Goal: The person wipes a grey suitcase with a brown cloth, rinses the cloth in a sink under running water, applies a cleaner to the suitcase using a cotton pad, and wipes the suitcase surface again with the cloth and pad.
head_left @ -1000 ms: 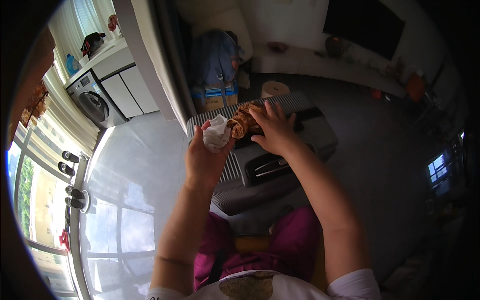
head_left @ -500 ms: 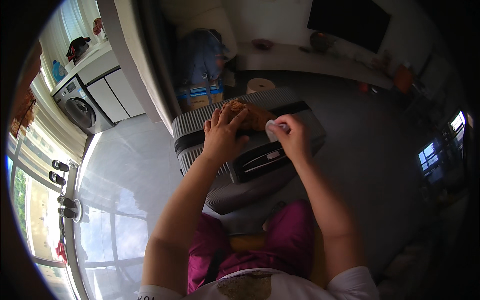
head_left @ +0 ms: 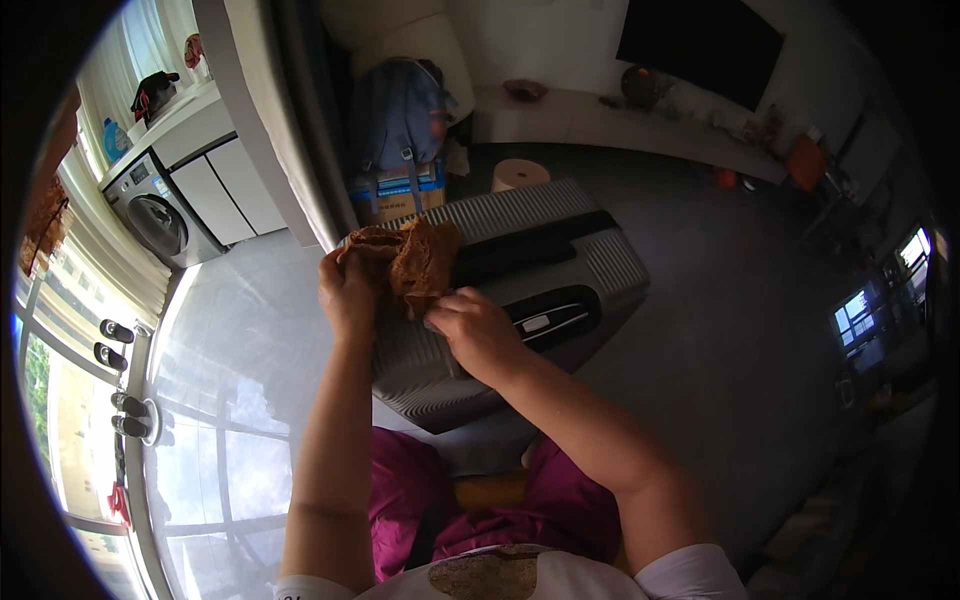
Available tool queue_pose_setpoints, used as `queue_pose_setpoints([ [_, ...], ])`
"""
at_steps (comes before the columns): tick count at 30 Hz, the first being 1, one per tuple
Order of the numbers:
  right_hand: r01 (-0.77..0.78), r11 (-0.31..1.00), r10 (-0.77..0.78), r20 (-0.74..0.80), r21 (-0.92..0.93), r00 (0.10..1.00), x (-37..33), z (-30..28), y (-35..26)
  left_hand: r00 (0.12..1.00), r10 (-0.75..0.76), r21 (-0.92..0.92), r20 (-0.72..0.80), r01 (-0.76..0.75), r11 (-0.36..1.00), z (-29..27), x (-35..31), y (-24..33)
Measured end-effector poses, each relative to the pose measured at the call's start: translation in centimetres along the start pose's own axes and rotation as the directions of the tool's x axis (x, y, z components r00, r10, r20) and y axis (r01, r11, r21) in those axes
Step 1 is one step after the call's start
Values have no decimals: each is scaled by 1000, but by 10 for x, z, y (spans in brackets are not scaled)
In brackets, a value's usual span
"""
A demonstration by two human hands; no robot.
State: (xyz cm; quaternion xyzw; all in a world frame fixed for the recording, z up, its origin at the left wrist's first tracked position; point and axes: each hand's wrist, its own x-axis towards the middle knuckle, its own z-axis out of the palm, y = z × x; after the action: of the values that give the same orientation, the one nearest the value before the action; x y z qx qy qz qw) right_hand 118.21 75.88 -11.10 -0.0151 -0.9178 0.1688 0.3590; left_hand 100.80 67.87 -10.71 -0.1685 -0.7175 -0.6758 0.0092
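Note:
A rust-brown, crumpled lacy cloth (head_left: 425, 265) hangs bunched between my two hands over the left end of a grey ribbed suitcase (head_left: 515, 212). My left hand (head_left: 347, 290) has its fingers closed on the cloth's left side. At the lower right edge of the cloth, my right hand (head_left: 475, 330) pinches it, with the fingertips partly hidden. The suitcase lies flat in front of my knees. A black band crosses its top, and a black side handle (head_left: 555, 318) faces me.
Behind the suitcase stand a brown paper roll (head_left: 520, 174), a box (head_left: 400, 205) and a blue backpack (head_left: 400, 115). A washing machine (head_left: 155, 220) is at the far left, near several slippers (head_left: 112, 355). A low ledge (head_left: 590, 120) runs beneath a dark screen (head_left: 700, 45).
Both hands have moved left, and the cloth has come with them, now gathered up between them. The white thing that was in my right hand no longer shows.

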Motion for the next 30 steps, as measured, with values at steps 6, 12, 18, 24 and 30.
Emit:
queue_pose_setpoints([
  [6,-431,795,425,-115,-428,898,-17,-66,51,987,145,13,70,-146,989,-12,2,-16],
  [12,-36,999,36,-23,-20,999,-20,-30,8,870,433,197,235,-478,856,-2,-29,23],
  [18,-516,807,471,-215,-288,856,-64,-137,137,733,479,333,484,-660,674,-9,-32,29],
  [24,-255,963,257,-11,89,966,-65,-120,88,723,303,492,621,-660,568,7,9,45],
  [30,-280,958,269,-149,-61,952,-35,-125,108,522,538,387,662,-853,351,71,-58,78],
])
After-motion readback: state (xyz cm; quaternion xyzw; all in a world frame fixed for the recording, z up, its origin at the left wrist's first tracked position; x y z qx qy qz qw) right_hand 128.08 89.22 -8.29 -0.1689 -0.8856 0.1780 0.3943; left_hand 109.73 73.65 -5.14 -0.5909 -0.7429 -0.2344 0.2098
